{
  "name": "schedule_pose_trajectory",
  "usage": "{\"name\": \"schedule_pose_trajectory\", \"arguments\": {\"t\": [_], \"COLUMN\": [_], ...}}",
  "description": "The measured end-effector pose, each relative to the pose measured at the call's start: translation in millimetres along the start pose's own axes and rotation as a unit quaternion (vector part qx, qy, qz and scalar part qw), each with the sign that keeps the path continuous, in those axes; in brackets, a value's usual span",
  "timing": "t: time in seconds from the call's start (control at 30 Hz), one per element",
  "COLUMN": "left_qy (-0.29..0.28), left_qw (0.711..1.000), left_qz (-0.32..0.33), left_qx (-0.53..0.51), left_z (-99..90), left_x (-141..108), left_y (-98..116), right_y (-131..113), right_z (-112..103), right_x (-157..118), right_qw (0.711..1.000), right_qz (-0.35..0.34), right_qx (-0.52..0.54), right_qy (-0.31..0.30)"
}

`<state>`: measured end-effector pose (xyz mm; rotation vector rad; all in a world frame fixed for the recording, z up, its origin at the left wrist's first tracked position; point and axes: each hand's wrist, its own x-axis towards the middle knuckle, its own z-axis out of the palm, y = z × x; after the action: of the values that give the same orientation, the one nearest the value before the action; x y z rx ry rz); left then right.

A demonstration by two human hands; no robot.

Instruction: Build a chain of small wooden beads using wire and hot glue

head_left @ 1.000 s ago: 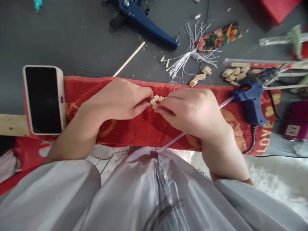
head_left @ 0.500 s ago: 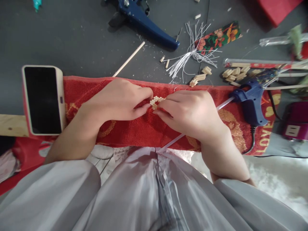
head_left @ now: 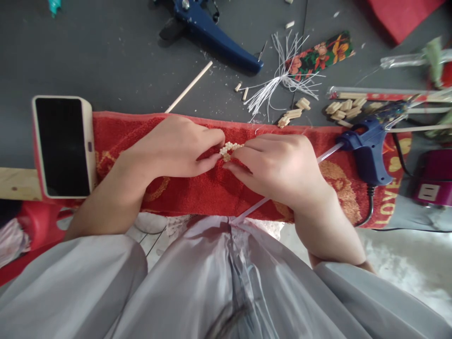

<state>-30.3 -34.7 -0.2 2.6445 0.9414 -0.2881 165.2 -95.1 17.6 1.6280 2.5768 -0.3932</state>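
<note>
A small cream piece made of bead-like bits (head_left: pixel 230 149) is held between my two hands, just above a red towel (head_left: pixel 197 195). My left hand (head_left: pixel 180 148) pinches its left end between thumb and fingertips. On the other side, the fingers of my right hand (head_left: pixel 278 165) are closed on the right end and hide part of it. A blue glue gun (head_left: pixel 370 146) with a clear glue stick lies on the towel to the right of my right hand.
Left of the towel is a phone (head_left: pixel 63 147). Beyond the towel lie a thin wooden stick (head_left: pixel 189 87), a large blue tool (head_left: pixel 219 42), white threads (head_left: pixel 270 92), a floral strip (head_left: pixel 321 55) and short wooden pieces (head_left: pixel 348 108). A purple box (head_left: pixel 436 179) stands at right.
My right fingers have shifted very slightly around the cream piece. A red item at the top right has moved a little. My left hand holds its place.
</note>
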Motion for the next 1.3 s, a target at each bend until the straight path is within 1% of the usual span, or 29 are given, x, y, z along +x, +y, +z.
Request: {"name": "schedule_pose_trajectory", "arguments": {"t": [0.13, 0.2, 0.3, 0.4, 0.53, 0.67, 0.77, 0.93, 1.1, 1.17, 1.2, 1.23, 1.3], "left_qy": [0.016, 0.013, 0.001, -0.007, 0.014, 0.036, 0.040, 0.042, 0.050, 0.044, 0.057, 0.044, 0.041], "left_qw": [1.000, 0.999, 0.999, 0.999, 0.999, 0.998, 0.998, 0.998, 0.997, 0.997, 0.997, 0.998, 0.998], "left_qz": [0.017, 0.017, 0.003, -0.009, -0.012, 0.005, 0.018, 0.032, 0.040, 0.041, 0.045, 0.044, 0.037], "left_qx": [-0.021, -0.036, -0.054, -0.050, -0.036, -0.041, -0.038, -0.040, -0.044, -0.039, -0.038, -0.033, -0.022], "left_z": [-0.5, -0.6, -1.2, -2.4, -2.4, 0.5, 2.3, 2.5, 1.0, -1.1, -2.4, -3.6, -5.2], "left_x": [-1, -1, 0, 0, -1, -1, -1, -1, -2, -3, -3, -4, -5], "left_y": [0, 0, 1, 1, 0, 0, 1, 1, 1, 1, 2, 2, 3], "right_y": [0, 0, 1, 2, 3, 4, 3, 2, 4, 5, 5, 6, 7], "right_z": [-1, -1, 2, 6, 9, 9, 8, 5, 9, 12, 14, 15, 17], "right_x": [-1, -2, -5, -7, -8, -9, -9, -8, -8, -9, -9, -10, -11], "right_qw": [1.000, 1.000, 0.997, 0.992, 0.992, 0.992, 0.992, 0.995, 0.991, 0.989, 0.987, 0.985, 0.977], "right_qz": [-0.002, -0.007, -0.022, -0.038, -0.042, -0.043, -0.045, -0.036, -0.047, -0.049, -0.052, -0.057, -0.071], "right_qx": [-0.002, 0.002, -0.002, -0.016, -0.019, -0.016, -0.014, -0.011, -0.004, -0.002, -0.004, -0.007, -0.013], "right_qy": [0.018, 0.028, 0.074, 0.117, 0.121, 0.117, 0.115, 0.093, 0.126, 0.138, 0.149, 0.164, 0.202]}}
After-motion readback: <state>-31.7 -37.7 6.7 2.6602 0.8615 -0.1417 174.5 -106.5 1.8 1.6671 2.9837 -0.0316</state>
